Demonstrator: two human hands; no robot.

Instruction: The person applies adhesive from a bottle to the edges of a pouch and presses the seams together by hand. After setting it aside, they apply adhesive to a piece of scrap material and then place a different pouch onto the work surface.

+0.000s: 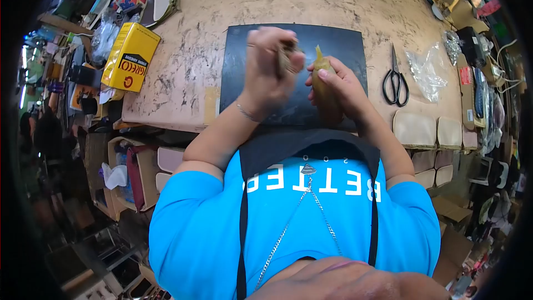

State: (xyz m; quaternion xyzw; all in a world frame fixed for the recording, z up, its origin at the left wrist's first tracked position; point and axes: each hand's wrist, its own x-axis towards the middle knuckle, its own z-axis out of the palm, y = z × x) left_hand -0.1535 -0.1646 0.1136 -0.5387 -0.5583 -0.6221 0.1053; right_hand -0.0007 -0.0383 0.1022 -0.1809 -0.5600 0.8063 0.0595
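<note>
My right hand [347,86] is closed around a yellowish-brown squeeze bottle [326,91]. The bottle stands roughly upright in the grip, its narrow pointed nozzle facing away from me. To its left, my left hand [269,64] is raised and smeared by motion. Its fingers are closed on a small grey-brown piece [285,60], whose kind I cannot make out. Both hands are over a black mat [239,50] on the worktable.
Black-handled scissors [395,86] and a clear plastic bag [427,72] lie right of the mat on the stained worktable [194,16]. A yellow can [130,55] stands at the left. Flat beige pieces [414,129] line the front edge at right.
</note>
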